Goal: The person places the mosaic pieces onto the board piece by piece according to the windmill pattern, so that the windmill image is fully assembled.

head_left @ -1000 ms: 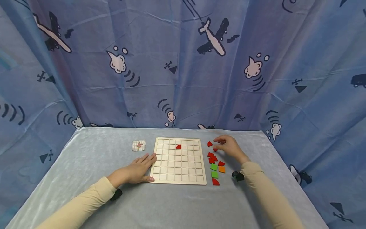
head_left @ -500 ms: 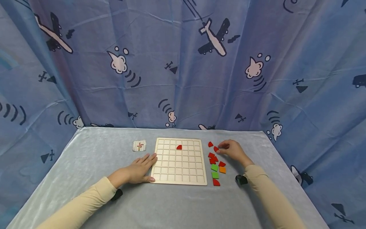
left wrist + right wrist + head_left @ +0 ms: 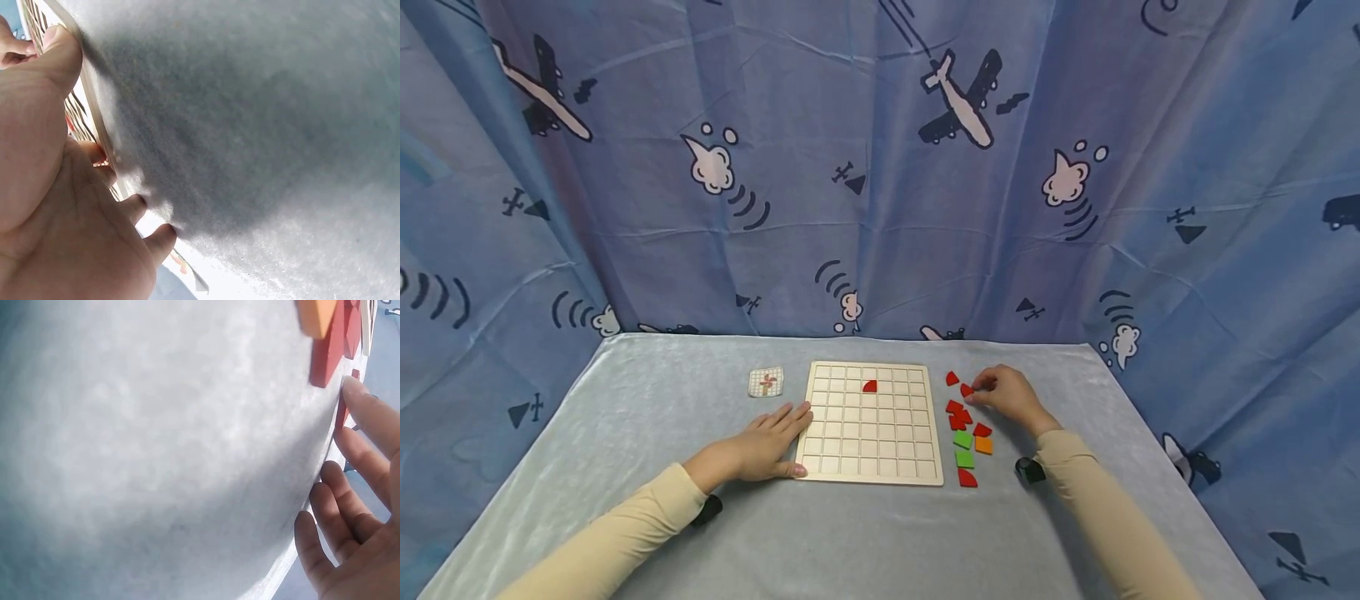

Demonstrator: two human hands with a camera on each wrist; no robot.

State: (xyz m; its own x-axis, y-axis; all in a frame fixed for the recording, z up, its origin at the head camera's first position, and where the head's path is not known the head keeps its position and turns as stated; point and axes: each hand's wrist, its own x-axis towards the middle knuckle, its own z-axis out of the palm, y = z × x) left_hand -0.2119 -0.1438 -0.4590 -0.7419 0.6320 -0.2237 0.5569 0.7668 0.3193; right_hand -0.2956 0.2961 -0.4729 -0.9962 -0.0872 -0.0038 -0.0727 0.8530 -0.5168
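My left hand (image 3: pixel 760 446) rests with spread, straight fingers along the left edge of a pale wooden grid board (image 3: pixel 868 450); the left wrist view shows its thumb (image 3: pixel 59 47) on the rim. One red quarter-circle tile (image 3: pixel 870 387) sits in an upper cell of the board. To the right of the board, my right hand (image 3: pixel 1011 396) pinches another red quarter-circle tile (image 3: pixel 966 389) between thumb and index finger, low at the cloth. That tile (image 3: pixel 342 412) appears edge-on in the right wrist view, while the other fingers stay loosely bent.
More red tiles (image 3: pixel 957 408), green square tiles (image 3: pixel 963 458) and an orange tile (image 3: pixel 983 445) lie right of the board. A lone red tile (image 3: pixel 952 378) is behind them. A small pattern card (image 3: pixel 766 382) lies left of the board. A patterned curtain (image 3: pixel 880 208) hangs behind the table.
My right hand has shifted slightly right and lower beside the red tile, and its index finger has closed in on that tile. The left hand and board have stayed put.
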